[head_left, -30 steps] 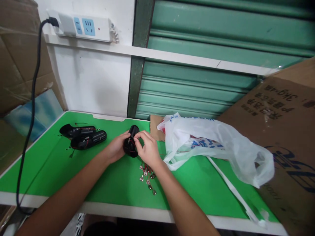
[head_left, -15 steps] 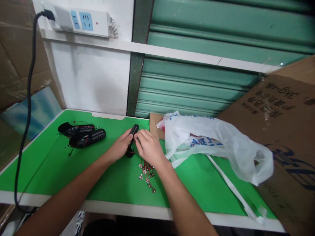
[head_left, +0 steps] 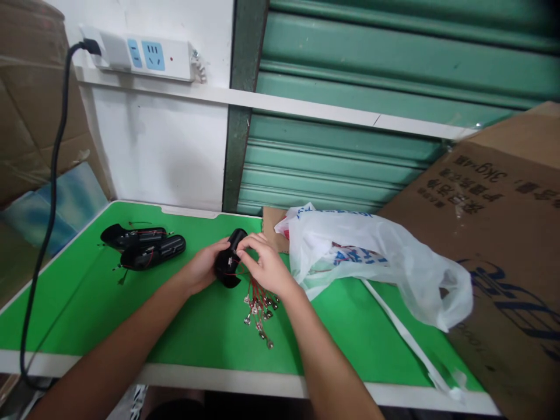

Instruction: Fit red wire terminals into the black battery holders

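My left hand (head_left: 202,269) is closed around a black plastic shell (head_left: 228,265), which it holds tilted above the green tabletop. The shell is curved, and its hollow side shows a small shiny part and thin red wire. My right hand (head_left: 266,265) has thumb and forefinger pinched together at the shell's right edge; what is between the fingertips is too small to make out. Below that hand lies a bundle of red wires with small round metal ends (head_left: 260,315). Two similar black shells (head_left: 153,252) with red wires rest on the table to the left.
A white plastic bag (head_left: 350,239) lies at the back right by a cardboard piece (head_left: 273,230), its strap (head_left: 402,338) trailing forward. A large cardboard box (head_left: 503,251) stands at right. A black cable (head_left: 55,175) hangs on the left from a power strip (head_left: 153,56).
The held shell has turned so that its hollow side faces me more. My right fingers remain at its edge. The view has shifted slightly.
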`<state>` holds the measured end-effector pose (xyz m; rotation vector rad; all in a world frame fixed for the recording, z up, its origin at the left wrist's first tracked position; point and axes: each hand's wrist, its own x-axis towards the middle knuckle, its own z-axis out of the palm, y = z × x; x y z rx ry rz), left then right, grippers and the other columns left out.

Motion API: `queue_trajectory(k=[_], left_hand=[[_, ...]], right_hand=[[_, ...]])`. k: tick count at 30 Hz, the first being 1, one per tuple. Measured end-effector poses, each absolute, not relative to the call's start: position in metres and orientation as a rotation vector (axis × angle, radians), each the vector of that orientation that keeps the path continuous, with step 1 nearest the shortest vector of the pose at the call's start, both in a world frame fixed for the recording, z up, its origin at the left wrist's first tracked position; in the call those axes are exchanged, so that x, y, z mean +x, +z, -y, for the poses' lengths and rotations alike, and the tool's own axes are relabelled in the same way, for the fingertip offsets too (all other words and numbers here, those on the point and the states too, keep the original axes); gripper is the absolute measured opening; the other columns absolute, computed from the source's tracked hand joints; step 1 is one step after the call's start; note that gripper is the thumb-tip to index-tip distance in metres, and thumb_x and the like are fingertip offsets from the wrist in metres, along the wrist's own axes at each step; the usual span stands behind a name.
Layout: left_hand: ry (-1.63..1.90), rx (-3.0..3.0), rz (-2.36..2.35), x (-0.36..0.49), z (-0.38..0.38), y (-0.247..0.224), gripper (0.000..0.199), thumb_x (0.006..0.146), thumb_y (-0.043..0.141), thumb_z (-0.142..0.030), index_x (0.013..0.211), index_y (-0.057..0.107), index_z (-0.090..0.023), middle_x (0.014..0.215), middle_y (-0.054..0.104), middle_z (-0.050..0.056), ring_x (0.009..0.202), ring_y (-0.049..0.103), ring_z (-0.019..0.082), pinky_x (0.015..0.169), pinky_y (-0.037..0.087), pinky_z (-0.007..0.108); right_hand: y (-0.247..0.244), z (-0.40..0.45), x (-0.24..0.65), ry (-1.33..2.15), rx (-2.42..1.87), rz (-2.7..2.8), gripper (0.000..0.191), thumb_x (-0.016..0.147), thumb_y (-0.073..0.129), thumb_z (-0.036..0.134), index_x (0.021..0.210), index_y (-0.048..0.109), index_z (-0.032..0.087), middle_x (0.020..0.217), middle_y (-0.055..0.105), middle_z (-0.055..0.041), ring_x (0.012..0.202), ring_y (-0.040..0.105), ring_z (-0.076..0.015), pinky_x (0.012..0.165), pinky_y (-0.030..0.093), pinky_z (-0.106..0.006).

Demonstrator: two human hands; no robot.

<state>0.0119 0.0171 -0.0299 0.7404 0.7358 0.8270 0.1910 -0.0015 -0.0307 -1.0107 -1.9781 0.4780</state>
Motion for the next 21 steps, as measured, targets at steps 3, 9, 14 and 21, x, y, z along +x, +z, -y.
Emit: queue_trajectory(k=[3,9,14,21], left_hand=[[0.876,0.783,-0.776,0.0136,-0.0171,-0.0302,0.027,0.084,0.071,-0.027,0.109,0.077,-0.020,0.089,0.074,0.003,0.077,0.060,0.017,0.068,0.044,0.024],[0.912,0.811,-0.811,0.0158,-0.0161,-0.0306,0.030,0.083,0.072,-0.031,0.110,0.077,-0.020,0.093,0.075,0.003,0.085,0.061,0.018,0.071,0.043,0.024],[0.902,0.773,-0.799,0.0163,-0.0153,-0.0304,0.032,0.082,0.073,-0.031,0.113,0.076,-0.021,0.093,0.073,0.001,0.085,0.062,0.018,0.072,0.043,0.024],[0.919,0.747,-0.783,0.0169,-0.0128,-0.0291,0.027,0.084,0.073,-0.031,0.109,0.076,-0.021,0.093,0.073,0.001,0.085,0.061,0.018,0.073,0.043,0.024]], right_hand=[[-0.0295,0.0024,0.1908,0.543,-1.003,1.977,0.013,0.098,0.056,0.019,0.086,0.059,0.023,0.089,0.066,-0.0022,0.093,0.057,-0.0223,0.088,0.046,-0.036],[-0.0292,0.0038,0.1888,0.391,-1.024,1.958,0.013,0.097,0.055,0.015,0.086,0.058,0.023,0.086,0.062,-0.0027,0.087,0.056,-0.0227,0.083,0.045,-0.036],[-0.0291,0.0061,0.1860,0.294,-1.052,2.011,0.012,0.097,0.055,0.016,0.089,0.058,0.023,0.088,0.065,-0.0042,0.090,0.057,-0.0245,0.081,0.047,-0.037],[-0.0316,0.0076,0.1813,0.163,-1.060,1.990,0.012,0.097,0.054,0.015,0.089,0.060,0.023,0.088,0.065,-0.0058,0.090,0.057,-0.0251,0.081,0.048,-0.038]])
